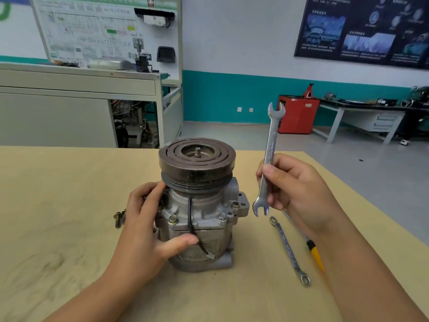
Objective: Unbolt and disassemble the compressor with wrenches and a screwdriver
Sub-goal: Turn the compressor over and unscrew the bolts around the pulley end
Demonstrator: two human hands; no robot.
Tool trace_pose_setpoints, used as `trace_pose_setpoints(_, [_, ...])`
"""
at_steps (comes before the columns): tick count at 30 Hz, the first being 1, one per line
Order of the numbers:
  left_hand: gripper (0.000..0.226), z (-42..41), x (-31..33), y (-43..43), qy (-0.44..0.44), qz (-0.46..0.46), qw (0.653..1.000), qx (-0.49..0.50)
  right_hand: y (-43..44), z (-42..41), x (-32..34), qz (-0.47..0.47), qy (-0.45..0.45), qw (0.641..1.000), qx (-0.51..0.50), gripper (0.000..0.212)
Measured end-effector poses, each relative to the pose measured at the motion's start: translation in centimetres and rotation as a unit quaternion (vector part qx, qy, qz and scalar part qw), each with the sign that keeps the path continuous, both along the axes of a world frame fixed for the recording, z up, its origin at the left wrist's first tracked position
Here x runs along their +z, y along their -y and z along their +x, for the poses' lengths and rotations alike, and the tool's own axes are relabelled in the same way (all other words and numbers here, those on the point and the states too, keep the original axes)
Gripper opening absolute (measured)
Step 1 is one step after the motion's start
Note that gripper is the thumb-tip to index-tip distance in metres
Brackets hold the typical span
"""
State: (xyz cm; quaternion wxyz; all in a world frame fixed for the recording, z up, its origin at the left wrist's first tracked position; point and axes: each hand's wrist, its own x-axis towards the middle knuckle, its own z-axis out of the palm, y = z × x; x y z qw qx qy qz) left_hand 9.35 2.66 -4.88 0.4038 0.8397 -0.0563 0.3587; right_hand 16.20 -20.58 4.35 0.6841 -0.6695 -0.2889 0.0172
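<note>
We are curling our right fingers (277, 173) and thumb around the shank of an open-end wrench (270, 145), so the right hand (299, 189) is holding it nearly upright in the air, its lower end hanging just beside the compressor (202, 205). Our left hand (148, 219) is bracing that housing, fingers wrapping it under the pulley (197, 159) and thumb pressing across the lower body. The compressor is standing on end near the middle of the wooden table (58, 194), pulley uppermost. Three flange bolts (221, 216) are sitting in place on the near side, while loose bolts (119, 218) are lying just left of our left hand, so we judge the unbolting partly done. Next we are needing to lower the wrench squarely onto a bolt head and resist the twist. A ring spanner (287, 249) and a yellow-handled screwdriver (314, 252) are lying to the right.
</note>
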Motion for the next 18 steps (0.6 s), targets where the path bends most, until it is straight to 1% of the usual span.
trace_pose_setpoints(4, [0.087,0.3,-0.1,-0.2,0.017,0.016,1.0,-0.008,-1.3,-0.5,-0.2,0.062,-0.01,0.998,-0.011,0.015])
trace_pose_setpoints(8, [0.085,0.7,0.0,-0.9,0.008,0.012,0.999,-0.035,-2.1,-1.3,-0.8,0.062,0.037,0.996,-0.058,0.012])
trace_pose_setpoints(11, [0.084,0.8,0.1,-1.3,0.008,0.016,0.999,-0.041,-2.3,-1.7,-1.3,0.08,0.046,0.993,-0.073,0.006])
trace_pose_setpoints(15, [0.08,0.7,0.3,-1.3,0.01,0.02,0.999,-0.049,-2.6,-2.3,-1.9,0.087,0.065,0.992,-0.068,0.012])
trace_pose_setpoints(18, [0.081,0.5,0.4,-1.2,-0.002,0.013,0.999,-0.052,-2.8,-2.5,-2.0,0.077,0.085,0.991,-0.074,0.014])
